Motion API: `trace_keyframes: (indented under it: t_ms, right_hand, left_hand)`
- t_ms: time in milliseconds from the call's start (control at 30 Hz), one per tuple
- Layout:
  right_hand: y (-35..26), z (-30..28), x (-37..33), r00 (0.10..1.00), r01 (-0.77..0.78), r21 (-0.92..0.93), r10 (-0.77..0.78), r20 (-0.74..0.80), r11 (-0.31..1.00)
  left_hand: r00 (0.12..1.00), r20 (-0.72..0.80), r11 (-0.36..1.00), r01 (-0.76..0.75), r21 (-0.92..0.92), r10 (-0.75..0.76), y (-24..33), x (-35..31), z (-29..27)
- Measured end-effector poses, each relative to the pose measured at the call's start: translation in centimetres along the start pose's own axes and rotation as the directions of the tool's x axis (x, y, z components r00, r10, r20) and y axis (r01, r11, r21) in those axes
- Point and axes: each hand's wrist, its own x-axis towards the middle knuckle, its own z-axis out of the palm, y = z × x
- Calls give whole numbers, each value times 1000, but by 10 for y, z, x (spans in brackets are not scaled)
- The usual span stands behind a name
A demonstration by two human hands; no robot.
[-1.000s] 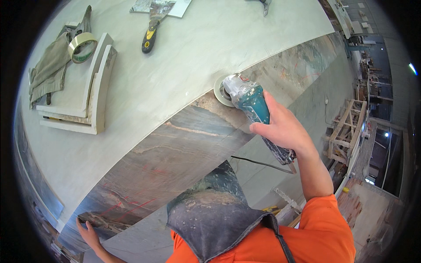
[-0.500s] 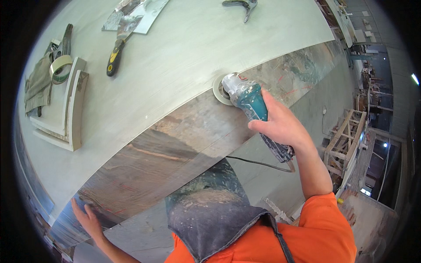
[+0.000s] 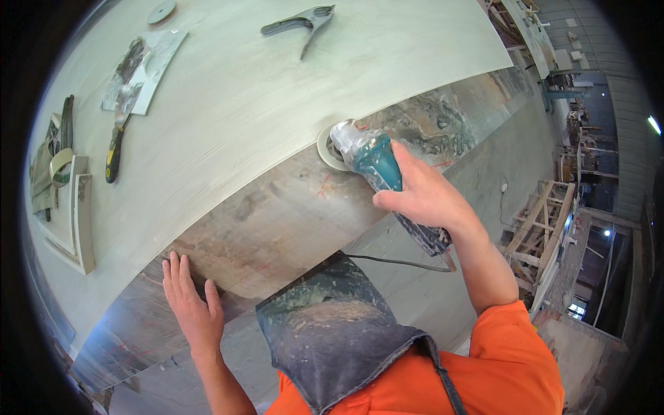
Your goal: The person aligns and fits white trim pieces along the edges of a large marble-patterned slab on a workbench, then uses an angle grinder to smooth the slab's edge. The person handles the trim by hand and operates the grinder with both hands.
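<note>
A teal angle grinder (image 3: 379, 164) is gripped in my right hand (image 3: 423, 190), my fingers wrapped round its body. Its pale disc (image 3: 328, 149) meets the line where the white board (image 3: 228, 138) borders a brown, stone-patterned strip (image 3: 277, 221). Whether the disc is spinning I cannot tell. My left hand (image 3: 194, 304) lies on the strip's left part with fingers stretched out and nothing in it. From the grinder's rear a dark cord (image 3: 401, 263) runs left toward my apron (image 3: 332, 339).
On the white board lie a putty knife (image 3: 115, 149) by a smeared square plate (image 3: 149, 83), a spring clamp (image 3: 304, 28), a round disc (image 3: 162, 12), a tape roll (image 3: 61, 168) and white angled pieces (image 3: 81, 221). A wooden frame (image 3: 539, 225) stands on the floor at right.
My left hand has moved right and farther in along the strip, now laid flatter. The view has shifted, so the tools on the board appear lower and more left. The grinder stays on the seam.
</note>
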Motion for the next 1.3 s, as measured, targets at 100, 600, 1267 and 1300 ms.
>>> trace_keyframes:
  t_ms: [100,600,1267,1300]
  right_hand:
    - [19,-23,7,999,-45,13,45,14,999]
    - [105,-93,23,991,-137,31,137,4,990]
    - [250,-200,52,988,-131,83,136,-66,988]
    - [255,-207,53,988,-141,90,146,-51,986]
  left_hand:
    - [999,-34,998,19,60,-17,16,5,11]
    - [993,-39,993,109,33,-108,20,7,15]
    - [920,-49,920,385,-68,-389,-2,7,30]
    - [913,-40,913,403,-60,-405,-4,8,28]
